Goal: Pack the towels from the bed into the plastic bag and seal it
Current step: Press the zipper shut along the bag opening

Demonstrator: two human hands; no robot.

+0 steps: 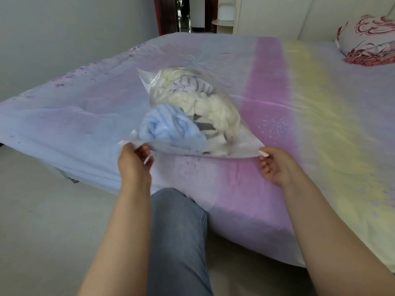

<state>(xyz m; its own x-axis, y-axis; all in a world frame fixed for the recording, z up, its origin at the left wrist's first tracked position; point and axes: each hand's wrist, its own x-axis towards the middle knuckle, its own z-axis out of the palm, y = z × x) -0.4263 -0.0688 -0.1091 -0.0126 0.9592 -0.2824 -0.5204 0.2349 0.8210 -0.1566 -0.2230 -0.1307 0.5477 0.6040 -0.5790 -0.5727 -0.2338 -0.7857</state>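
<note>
Packing looks done on our end: the blue towel (168, 129), the cream towel (211, 107) and a striped one are all inside the plastic bag (241, 142), which lies on the bed (277, 189) with its mouth toward us. We've got our left hand (133, 162) pinched on the left corner of the opening and our right hand (275, 164) pinched on the right corner, pulling it taut. No loose towels visible. Only sealing is left; we can't tell if the mouth is pressed closed yet.

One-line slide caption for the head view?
Both hands, left and right, pinch the towel-filled plastic bag by its near corners.
</note>
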